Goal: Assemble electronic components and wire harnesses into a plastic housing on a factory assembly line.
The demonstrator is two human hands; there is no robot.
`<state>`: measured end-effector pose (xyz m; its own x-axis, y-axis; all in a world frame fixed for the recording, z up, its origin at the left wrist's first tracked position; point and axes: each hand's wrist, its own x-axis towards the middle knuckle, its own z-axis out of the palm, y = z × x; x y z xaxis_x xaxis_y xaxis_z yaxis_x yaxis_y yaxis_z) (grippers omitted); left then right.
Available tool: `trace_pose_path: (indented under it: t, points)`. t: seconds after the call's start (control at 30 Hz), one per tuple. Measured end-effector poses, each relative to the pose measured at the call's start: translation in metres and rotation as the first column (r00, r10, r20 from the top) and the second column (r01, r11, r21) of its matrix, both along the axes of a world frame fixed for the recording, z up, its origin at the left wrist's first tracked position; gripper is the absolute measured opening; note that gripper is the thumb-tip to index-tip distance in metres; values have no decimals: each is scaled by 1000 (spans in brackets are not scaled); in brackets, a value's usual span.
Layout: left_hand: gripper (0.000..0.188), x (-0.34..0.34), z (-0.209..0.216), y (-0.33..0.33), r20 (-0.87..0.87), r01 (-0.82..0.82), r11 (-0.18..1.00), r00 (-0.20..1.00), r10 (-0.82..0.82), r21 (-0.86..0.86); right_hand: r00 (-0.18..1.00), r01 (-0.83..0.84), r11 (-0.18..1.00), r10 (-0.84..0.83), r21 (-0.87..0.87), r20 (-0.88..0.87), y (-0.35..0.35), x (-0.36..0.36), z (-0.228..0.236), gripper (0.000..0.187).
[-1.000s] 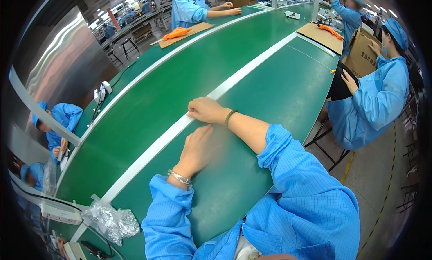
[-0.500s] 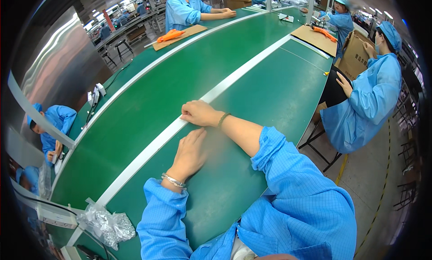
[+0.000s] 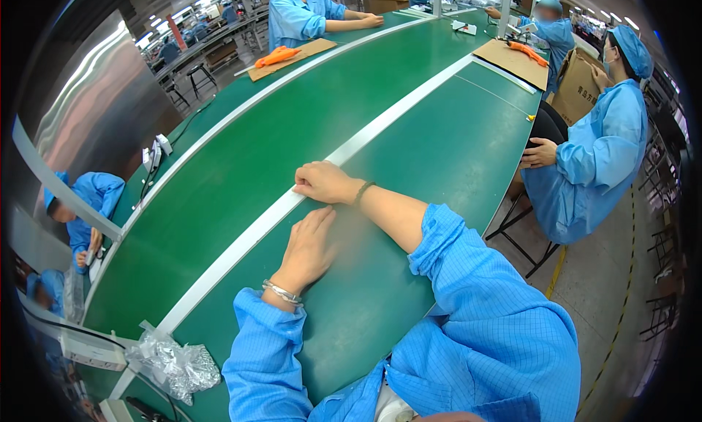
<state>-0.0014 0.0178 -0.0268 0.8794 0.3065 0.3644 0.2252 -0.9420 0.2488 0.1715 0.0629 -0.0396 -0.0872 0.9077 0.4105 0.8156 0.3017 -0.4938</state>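
Both hands resting on the green belt

My left hand [image 3: 307,248] lies flat, fingers together, holding nothing; my right hand [image 3: 325,182], loosely curled and empty, touches the white strip [image 3: 241,245] along the belt [image 3: 439,151].

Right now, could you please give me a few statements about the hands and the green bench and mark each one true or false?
1. The left hand lies flat, palm down, on the green work surface. True.
2. The right hand holds an orange tool. False: it holds nothing and rests by the white dividing strip.
3. A silver bracelet sits on the left wrist. True.
4. The crumpled clear plastic bag lies between the two hands. False: it lies off to the left, at the bench's near end.
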Motion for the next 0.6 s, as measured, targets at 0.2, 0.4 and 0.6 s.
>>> trace_pose_path:
  t: [0.2, 0.4, 0.6]
  points:
    - [50, 0, 1, -1, -7, 1, 1000, 1000, -1, -5, 1000, 5, 1000, -5, -1, -3, -1, 0, -1, 19]
    - [50, 2, 1, -1, -9, -3, 1000, 1000, 3, -15, 1000, 6, 1000, -6, -2, -2, -1, 1, 1, 19]
    - [50, 4, 2, 0, -10, -1, 1000, 1000, 1, -11, 1000, 8, 1000, -8, 18, 15, 0, 4, 0, 19]
